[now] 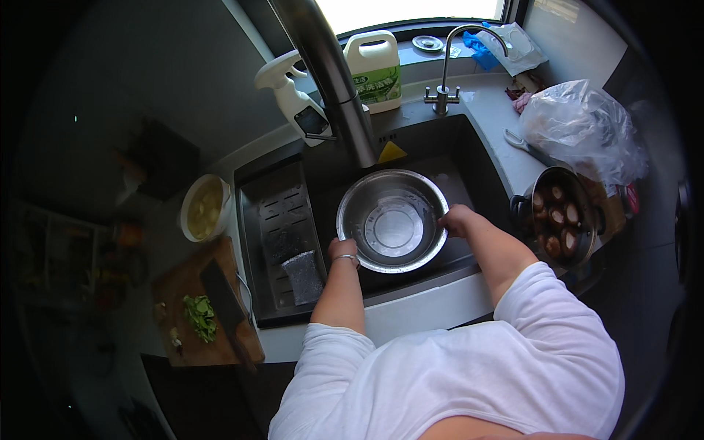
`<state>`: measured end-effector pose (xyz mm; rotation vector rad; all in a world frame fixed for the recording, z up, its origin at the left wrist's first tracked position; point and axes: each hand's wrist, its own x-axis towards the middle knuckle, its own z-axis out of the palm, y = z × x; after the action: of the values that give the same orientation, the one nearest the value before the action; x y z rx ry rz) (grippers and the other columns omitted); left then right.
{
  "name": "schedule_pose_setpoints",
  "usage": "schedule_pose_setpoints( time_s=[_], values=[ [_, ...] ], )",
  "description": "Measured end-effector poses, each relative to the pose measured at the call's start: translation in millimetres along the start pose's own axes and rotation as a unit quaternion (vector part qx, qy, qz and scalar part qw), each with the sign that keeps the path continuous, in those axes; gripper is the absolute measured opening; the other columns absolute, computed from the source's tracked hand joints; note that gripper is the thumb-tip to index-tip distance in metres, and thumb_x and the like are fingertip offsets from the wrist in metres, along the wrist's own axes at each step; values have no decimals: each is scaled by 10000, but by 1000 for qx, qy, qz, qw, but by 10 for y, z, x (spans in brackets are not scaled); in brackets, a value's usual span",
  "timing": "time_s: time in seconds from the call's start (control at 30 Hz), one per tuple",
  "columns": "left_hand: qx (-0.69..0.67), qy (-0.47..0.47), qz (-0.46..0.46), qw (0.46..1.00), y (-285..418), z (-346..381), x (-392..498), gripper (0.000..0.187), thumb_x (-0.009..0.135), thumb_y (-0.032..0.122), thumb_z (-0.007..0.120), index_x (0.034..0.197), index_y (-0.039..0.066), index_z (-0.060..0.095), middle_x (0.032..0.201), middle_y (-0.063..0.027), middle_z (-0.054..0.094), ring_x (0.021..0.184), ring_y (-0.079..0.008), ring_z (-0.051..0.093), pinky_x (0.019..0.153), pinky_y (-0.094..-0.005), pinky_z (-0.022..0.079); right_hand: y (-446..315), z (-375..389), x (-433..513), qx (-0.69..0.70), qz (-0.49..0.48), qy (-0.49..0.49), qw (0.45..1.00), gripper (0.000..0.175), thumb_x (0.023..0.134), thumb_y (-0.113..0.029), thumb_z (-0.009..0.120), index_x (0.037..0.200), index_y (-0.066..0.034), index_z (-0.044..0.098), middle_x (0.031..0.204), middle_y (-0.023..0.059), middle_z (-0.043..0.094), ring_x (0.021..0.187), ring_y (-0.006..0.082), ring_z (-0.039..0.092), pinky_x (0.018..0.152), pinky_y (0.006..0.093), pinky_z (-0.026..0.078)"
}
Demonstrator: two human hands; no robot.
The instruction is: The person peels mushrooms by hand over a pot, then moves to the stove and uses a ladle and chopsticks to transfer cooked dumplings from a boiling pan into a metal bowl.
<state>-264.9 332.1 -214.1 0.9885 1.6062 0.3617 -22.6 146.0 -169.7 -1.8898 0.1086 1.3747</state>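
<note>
A round stainless steel basin point(393, 225) is held over the dark sink point(456, 165), roughly level, its inside wet and shiny. My left hand point(343, 250), with a metal bangle at the wrist, grips the basin's lower left rim. On the right rim my right hand point(456, 219) has its fingers closed around the edge. Above the far side of the basin hangs the thick metal faucet point(352, 126). Left of my left hand, a grey scouring cloth point(304, 278) lies on the slotted drain tray point(280, 212).
Left stand a white bowl of food pieces in liquid point(224, 212) and a cutting board point(181, 275) with a cleaver point(223, 291) and chopped greens point(201, 318). Right are a pot of mushrooms point(555, 220) and a plastic bag point(583, 129). Behind stand a spray bottle point(291, 102), a jug point(377, 71) and a thin tap point(441, 99).
</note>
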Motion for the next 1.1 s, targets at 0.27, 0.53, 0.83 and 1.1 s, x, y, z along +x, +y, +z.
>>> schedule_pose_setpoints(
  time_s=[0.27, 0.53, 0.83, 1.1],
  values=[
    [-32, -30, 105, 993, 401, -29, -532, 204, 688, -18, 562, 892, -14, 570, 804, -119, 621, 702, -222, 589, 651, -360, 470, -111, -118, -707, 60, -132, 72, 987, 291, 785, -1, 578, 1059, -43, 489, 883, 113, 567, 695, 212, 577, 578, 334, 502],
    [-59, -56, 169, 982, 799, -482, -1042, 216, 665, -67, 573, 877, -30, 548, 813, -139, 603, 723, -244, 586, 648, -370, 483, -231, -167, -1407, 177, -269, -12, 947, 234, 790, -29, 572, 993, -56, 461, 834, 74, 516, 688, 164, 531, 549, 307, 485],
    [-152, -5, 170, 974, 527, -1377, -2328, 133, 712, -26, 573, 845, -20, 567, 775, -104, 598, 710, -207, 588, 659, -331, 477, -150, -191, -2292, 104, -317, -254, 908, 284, 845, -118, 618, 1059, -16, 462, 948, 84, 536, 882, 166, 555, 764, 398, 525],
    [-205, 103, 228, 946, -136, -2790, -2913, 137, 720, -15, 587, 852, -34, 552, 756, -111, 602, 659, -194, 586, 578, -312, 477, -32, 827, -2881, 26, -320, -379, 868, 233, 849, -116, 626, 1013, -10, 498, 888, 67, 590, 812, 154, 598, 766, 368, 533]
  ],
)
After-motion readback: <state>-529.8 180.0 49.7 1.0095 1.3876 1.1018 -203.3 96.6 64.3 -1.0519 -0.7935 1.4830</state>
